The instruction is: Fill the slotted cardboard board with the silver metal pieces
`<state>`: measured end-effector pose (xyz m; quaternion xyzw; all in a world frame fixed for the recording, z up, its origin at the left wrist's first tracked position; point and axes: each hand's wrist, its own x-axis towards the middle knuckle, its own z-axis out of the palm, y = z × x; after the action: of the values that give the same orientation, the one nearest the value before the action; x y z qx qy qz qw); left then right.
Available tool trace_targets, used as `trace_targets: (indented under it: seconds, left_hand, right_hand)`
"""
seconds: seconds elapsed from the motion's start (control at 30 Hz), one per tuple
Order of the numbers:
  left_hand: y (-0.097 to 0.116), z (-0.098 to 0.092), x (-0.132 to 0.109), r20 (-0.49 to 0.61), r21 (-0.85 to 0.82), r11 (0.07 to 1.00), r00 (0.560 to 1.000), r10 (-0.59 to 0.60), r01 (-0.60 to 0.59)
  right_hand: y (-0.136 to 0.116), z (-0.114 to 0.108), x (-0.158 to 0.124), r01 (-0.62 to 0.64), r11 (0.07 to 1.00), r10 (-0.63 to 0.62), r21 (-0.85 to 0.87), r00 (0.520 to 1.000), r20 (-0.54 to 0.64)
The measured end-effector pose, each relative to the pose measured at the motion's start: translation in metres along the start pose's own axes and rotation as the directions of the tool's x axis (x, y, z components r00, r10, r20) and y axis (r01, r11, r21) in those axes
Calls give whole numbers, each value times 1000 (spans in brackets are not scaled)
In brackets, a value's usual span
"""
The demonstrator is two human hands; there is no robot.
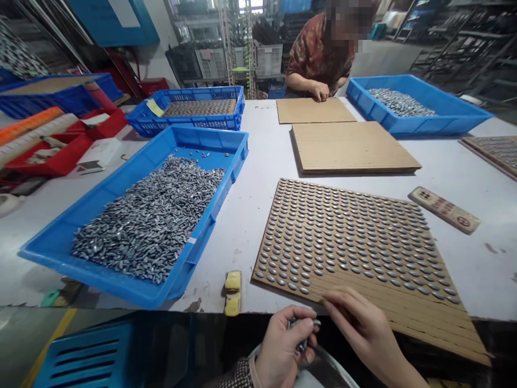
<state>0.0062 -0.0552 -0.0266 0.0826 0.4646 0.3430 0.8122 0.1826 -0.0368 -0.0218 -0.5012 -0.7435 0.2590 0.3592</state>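
Note:
My left hand is curled below the table's front edge around several small grey metal pieces, pointed at both ends. One piece pokes out by the thumb. My right hand hangs over the near edge of a brown cardboard sheet, its thumb and fingertips pinched together; what they hold, if anything, is hidden. Rows of the same grey pieces lie across the sheet, while its near strip is bare. To the left, a blue tray holds a heap of loose grey pieces.
Behind the sheet lies a cardboard stack. Across the table, a person bends over another sheet beside a second blue tray. A printed bar lies right; yellow blocks sit at the front edge. A blue crate stands behind the near tray.

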Motion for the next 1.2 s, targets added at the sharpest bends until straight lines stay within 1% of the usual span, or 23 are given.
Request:
trace_targets:
  seconds: [0.07,0.13,0.27,0.33,0.37,0.43,0.5,0.6,0.73,0.8,0.9,0.97,1.0,1.07,1.13,1.2]
  left_hand:
    - [0,2,0,-2,13,1000,1000,27,-27]
    - [1,4,0,-1,22,998,998,61,-61]
    - [3,10,-2,2,8,996,996,87,-87]
    - [4,11,-2,-7,6,997,997,80,-80]
    - [4,11,-3,-11,6,997,997,75,-75]
    - [5,11,-3,-6,9,998,998,57,-57]
    - [5,11,-4,4,9,999,999,34,-34]
    - [5,8,-4,4,3,1000,1000,10,-10]
    - [1,5,-2,34,-4,999,999,39,-39]
    - [0,4,0,35,-4,998,998,56,-56]
    - [-1,4,2,30,7,997,997,72,-72]
    - [-1,3,4,17,-15,998,998,59,-58]
    - [-1,3,4,7,-35,998,999,44,-44]
    - [0,3,5,-10,-69,998,1000,14,-15]
    - [0,3,5,-6,-65,998,1000,-5,5]
    - [-2,3,5,13,-40,999,1000,-20,21]
  right_hand:
    - [-9,-2,-7,-76,986,57,145,990,130]
    - [-13,-2,-12,-125,963,79,239,978,194]
    - [-11,-2,-16,-247,913,188,325,961,203]
    - [-9,-2,-16,-279,898,218,340,954,207]
    - [-8,-2,-16,-272,898,209,345,955,208]
    - [-7,-3,-15,-210,915,148,345,969,199]
    - [-8,-3,-13,-127,941,70,314,980,185]
    - [-10,-4,-11,-23,974,-19,224,983,184]
    - [-13,-1,-11,127,987,-141,99,978,156]
    - [-14,3,-13,165,985,-171,49,977,127]
    - [-12,6,-16,174,985,-174,18,979,107]
    - [-7,3,-16,161,987,-160,-6,983,86]
    - [-3,1,-15,148,988,-146,-35,988,54]
    - [8,-4,-11,116,984,-124,-137,991,-50]
    - [20,-7,-6,92,964,-131,-250,981,-144]
    - [30,-8,0,92,944,-152,-317,973,-171]
